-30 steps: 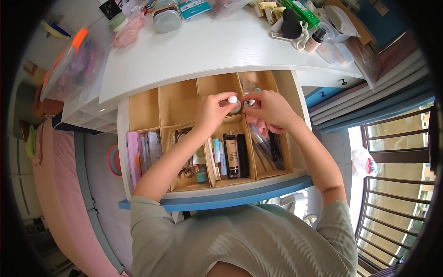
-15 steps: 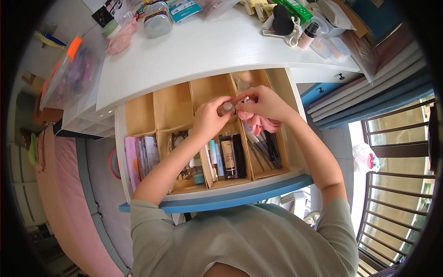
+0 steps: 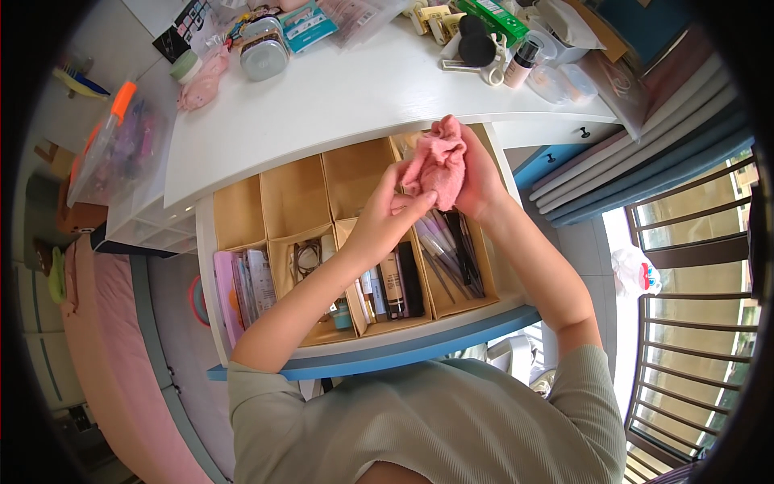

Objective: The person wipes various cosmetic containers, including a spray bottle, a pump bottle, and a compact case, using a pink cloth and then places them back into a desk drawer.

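A crumpled pink cloth is bunched up between my two hands, over the back right of the open drawer. My left hand pinches its left side, thumb across the front. From the right, my right hand wraps the cloth, with most of its fingers hidden behind it. Whether something is inside the cloth, I cannot tell. Below my hands, slim brushes and pens lie in a cardboard compartment. A beige tube stands in the compartment left of them, among other cosmetic tubes.
The white desk top carries a clear jar, a foundation bottle, a black round puff and a green box. Left of the drawer stands a clear bin with an orange handle. Grey curtains hang at right.
The pink cloth, which hung from my right hand, is now gathered up between both hands. The small bottle seen in my left hand is out of sight.
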Action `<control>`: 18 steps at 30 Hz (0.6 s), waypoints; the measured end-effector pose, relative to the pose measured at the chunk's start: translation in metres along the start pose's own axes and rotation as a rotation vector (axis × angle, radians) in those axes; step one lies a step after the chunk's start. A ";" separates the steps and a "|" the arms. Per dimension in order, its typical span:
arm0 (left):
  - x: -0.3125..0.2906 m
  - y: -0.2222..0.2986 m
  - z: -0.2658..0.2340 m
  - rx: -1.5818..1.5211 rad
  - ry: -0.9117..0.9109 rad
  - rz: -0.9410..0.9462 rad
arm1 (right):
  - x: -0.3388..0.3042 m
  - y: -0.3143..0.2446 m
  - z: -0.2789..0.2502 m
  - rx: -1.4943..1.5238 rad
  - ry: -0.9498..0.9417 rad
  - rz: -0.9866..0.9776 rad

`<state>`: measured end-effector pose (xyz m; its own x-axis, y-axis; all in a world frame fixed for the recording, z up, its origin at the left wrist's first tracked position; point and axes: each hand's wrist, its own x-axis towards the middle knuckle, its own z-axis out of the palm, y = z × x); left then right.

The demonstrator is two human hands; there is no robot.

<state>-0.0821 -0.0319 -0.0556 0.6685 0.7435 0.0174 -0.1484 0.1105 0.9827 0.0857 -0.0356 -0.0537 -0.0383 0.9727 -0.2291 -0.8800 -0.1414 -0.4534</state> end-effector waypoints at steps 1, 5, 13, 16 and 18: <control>0.002 0.000 0.000 0.050 0.002 0.063 | -0.003 0.001 0.007 -0.082 0.061 -0.036; 0.005 0.013 -0.005 -0.068 0.132 0.024 | -0.016 0.011 0.023 -0.128 0.146 -0.027; 0.009 0.028 0.002 -0.034 0.103 0.001 | -0.046 0.001 0.016 -0.370 -0.043 0.027; 0.017 0.023 0.008 -0.072 0.038 0.035 | -0.053 -0.006 0.011 -0.280 0.071 0.043; 0.025 0.015 0.011 0.048 0.053 0.122 | -0.058 -0.016 0.005 -0.316 0.115 0.018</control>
<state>-0.0598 -0.0192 -0.0386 0.6079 0.7835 0.1288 -0.1906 -0.0135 0.9816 0.0993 -0.0893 -0.0289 0.0176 0.9448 -0.3271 -0.6890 -0.2256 -0.6888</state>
